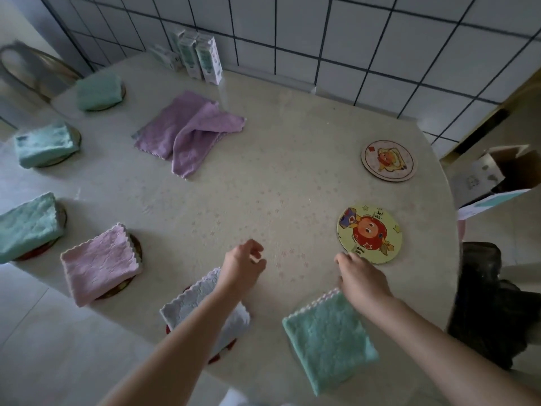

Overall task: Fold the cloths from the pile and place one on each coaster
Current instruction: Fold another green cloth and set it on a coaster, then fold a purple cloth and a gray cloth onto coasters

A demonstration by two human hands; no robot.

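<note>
A: Head view, looking down. Showed a folded green cloth (328, 341) lying flat on the pale table (263, 177), close to the near edge.

B: Pointed which way?

A: Ran lengthwise from the near edge toward the middle of the table, leaning a little left at the far end. Turned a pale scalloped hem to the far side.

B: Looked like what?

A: Fluffy, mint-coloured, a slightly long rectangle, squared off neatly.

B: And relative to the hands?

A: Sat just below the right hand (361, 278), with the far corner right under the wrist. Curled its fingers downward there; could not tell whether pinching that corner or merely above it. Reached with the fingertips to the near rim of a yellow coaster (369, 233). Left hand (243, 266) off to the left, apart from the green cloth, loosely curled, gripping nothing, forearm crossing a white folded cloth (181, 309).

B: Elsewhere?

A: Found a second bare coaster (388, 160) farther back, a loose purple pile (187, 133) mid-table, and a pink folded cloth (99, 262) at the left edge.
</note>
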